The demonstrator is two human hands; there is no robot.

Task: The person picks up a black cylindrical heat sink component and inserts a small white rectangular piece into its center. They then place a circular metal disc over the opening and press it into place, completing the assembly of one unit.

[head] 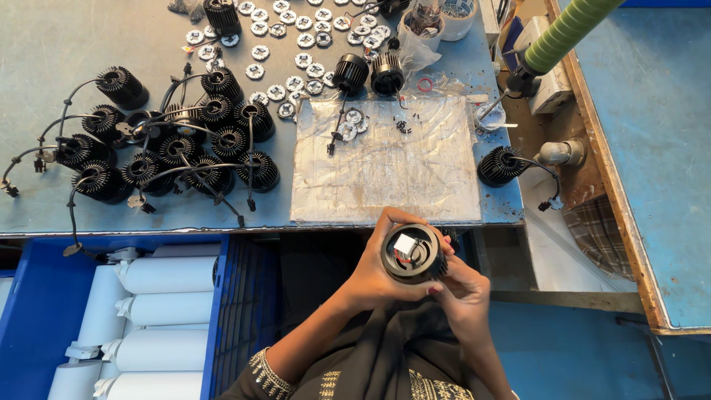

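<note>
Holding a round black housing [412, 253] low in the centre of the frame, just below the near edge of the surface [44, 67], both hands close on it from opposite sides; the left hand [379, 275] cups it from the lower left, fingers curled over its upper rim, and the right hand [463, 290] meets it from the lower right, fingertips pressed against its lower edge; each grip is pressed onto the housing, neither spread; the two hands sit about equally near it, the left carrying more of its rim. The housing's open face turns up toward the camera, so its axis runs roughly along the line of sight, tipped slightly toward the upper left; inside lies a small white square part [404, 244] with a trace of red wire beside it.

Above it in the frame, a crinkled silvery sheet [385, 167] covers the middle of the surface; a crowd of finned black heat sinks with cables [185, 148] lies at the left centre, one more [500, 165] at the sheet's right edge; small white discs [296, 30] scatter across the top centre; white cylinders [167, 311] fill a blue crate [222, 311] at the lower left.
</note>
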